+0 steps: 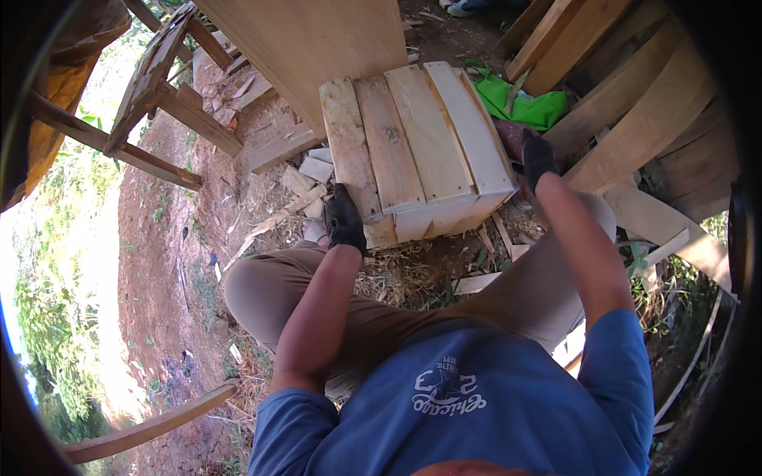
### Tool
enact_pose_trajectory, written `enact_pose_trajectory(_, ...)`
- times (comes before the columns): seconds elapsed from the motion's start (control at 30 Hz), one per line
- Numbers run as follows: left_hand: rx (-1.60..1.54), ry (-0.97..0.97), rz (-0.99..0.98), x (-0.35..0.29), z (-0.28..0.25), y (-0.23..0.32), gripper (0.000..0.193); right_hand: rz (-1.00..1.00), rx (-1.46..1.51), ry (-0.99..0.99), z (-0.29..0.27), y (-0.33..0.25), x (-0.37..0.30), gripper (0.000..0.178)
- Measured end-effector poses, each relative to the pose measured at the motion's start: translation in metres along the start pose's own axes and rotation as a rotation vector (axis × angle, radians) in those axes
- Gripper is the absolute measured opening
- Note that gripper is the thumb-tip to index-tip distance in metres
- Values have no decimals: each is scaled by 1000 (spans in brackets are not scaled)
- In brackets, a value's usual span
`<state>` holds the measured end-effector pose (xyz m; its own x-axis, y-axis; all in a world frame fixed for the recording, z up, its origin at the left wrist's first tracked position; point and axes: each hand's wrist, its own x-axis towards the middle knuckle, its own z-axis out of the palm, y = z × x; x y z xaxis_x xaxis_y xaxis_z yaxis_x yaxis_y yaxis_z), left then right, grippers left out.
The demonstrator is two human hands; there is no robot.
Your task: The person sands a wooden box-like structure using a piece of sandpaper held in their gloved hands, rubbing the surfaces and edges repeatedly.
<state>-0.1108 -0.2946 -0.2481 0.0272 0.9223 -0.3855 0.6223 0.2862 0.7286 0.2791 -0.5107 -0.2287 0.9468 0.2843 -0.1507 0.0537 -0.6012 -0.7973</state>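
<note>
Where the fingers of the left hand (pixel 344 220) in its black glove meet the slatted wooden crate (pixel 401 151), they lie along its near left corner, one digit stretched forward beside the outermost slat. The right hand (pixel 537 155), gloved in black too, is beside the crate's right side, its digits near a dark reddish-brown object (pixel 514 136) there. With much of both hands turned away or hidden in the dark of the gloves, I cannot tell how far either set of fingers is bent, or whether either really grips anything.

The crate sits on the ground in front of the person, its pale slats uppermost and running away lengthwise. The person's trousered legs (pixel 266 285) are spread at its near side, above wood shavings (pixel 397 282) on the soil. Offcuts (pixel 316 168) lie scattered just left of the crate. Beyond its far left part stands a broad plywood panel (pixel 309 47); off its far right corner is a bright green bag (pixel 528 103). Long boards (pixel 651 119) lean to the right of the crate, while well apart to its left is a rough timber frame (pixel 151 87).
</note>
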Motion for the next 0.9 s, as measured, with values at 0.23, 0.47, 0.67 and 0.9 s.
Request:
enact_pose_trajectory(0.23, -421, -191, 61, -52, 57, 12, 66, -12, 272, 350, 2, 122, 24, 47)
enact_pose_trajectory(0.47, -682, -125, 151, -94, 70, -60, 49, 263, 804, -49, 42, -5, 35, 37)
enact_pose_trajectory(0.67, -64, -453, 199, -195, 70, 38, 49, 65, 788, -599, 11, -8, 155, 46)
enact_pose_trajectory(0.9, -306, -665, 337, -210, 132, 71, 53, 27, 675, -540, 39, -51, 260, 41)
